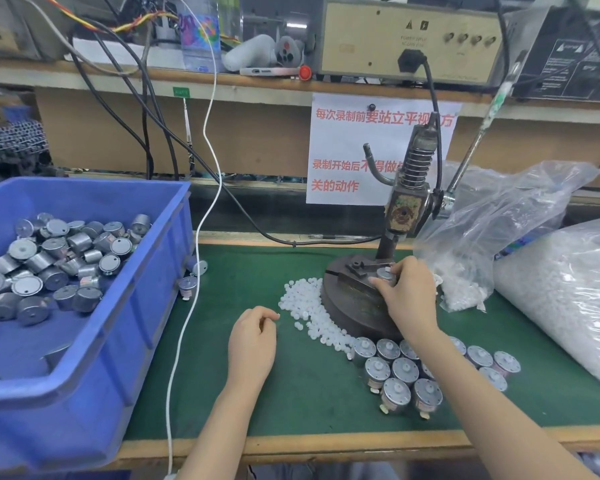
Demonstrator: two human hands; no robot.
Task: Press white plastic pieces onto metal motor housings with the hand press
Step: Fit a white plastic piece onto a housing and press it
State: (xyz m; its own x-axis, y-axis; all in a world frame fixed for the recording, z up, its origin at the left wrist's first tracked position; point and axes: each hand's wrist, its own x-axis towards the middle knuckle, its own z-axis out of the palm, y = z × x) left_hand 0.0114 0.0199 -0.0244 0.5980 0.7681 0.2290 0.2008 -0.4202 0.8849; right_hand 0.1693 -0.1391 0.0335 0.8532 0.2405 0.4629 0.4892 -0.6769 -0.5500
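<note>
My right hand (407,292) grips a metal motor housing (386,274) that sits on the round base of the hand press (361,306), under its ram. A white piece shows on top of that housing. My left hand (253,337) lies on the green mat with curled fingers, its fingertips at the edge of a heap of white plastic pieces (309,306); whether it pinches one I cannot tell. The press lever (471,150) stands raised to the upper right. Several housings with white pieces on top (406,372) stand in rows before the press.
A blue bin (84,341) with several bare motor housings fills the left side. Two loose housings (191,278) lie by its right wall. Clear bags of white pieces (568,299) sit at the right. A white cable (187,306) crosses the green mat (291,393).
</note>
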